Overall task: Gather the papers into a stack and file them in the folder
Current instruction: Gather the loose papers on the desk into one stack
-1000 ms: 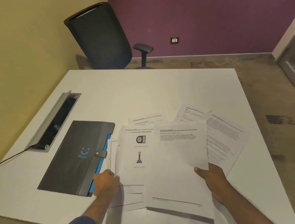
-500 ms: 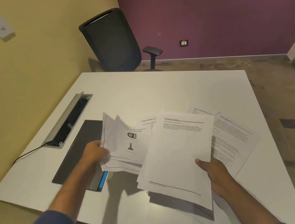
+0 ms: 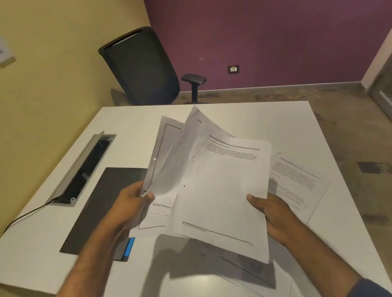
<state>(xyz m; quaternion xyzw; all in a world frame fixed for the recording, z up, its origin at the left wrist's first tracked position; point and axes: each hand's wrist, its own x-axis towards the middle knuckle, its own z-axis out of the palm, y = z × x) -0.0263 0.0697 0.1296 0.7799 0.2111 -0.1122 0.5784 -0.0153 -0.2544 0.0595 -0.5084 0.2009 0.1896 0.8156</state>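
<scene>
My left hand (image 3: 130, 207) grips a few printed sheets (image 3: 168, 165) by their lower left corner, lifted above the table and tilted up. My right hand (image 3: 273, 215) holds another bundle of printed papers (image 3: 220, 198) by its right edge, overlapping the left bundle in mid air. One more printed sheet (image 3: 297, 184) lies flat on the table to the right, and another sheet (image 3: 256, 282) lies under my right forearm near the front edge. The dark folder (image 3: 100, 204) with a blue inner edge lies closed on the table under my left forearm.
The white table (image 3: 247, 120) carries a recessed cable tray (image 3: 83, 167) at its left with a black cable trailing off. A black office chair (image 3: 140, 68) stands behind the far edge. Yellow wall on the left, purple wall behind.
Both hands have lifted their papers higher off the table. The left bundle has swung up and rightward against the right bundle. The camera view has tilted upward.
</scene>
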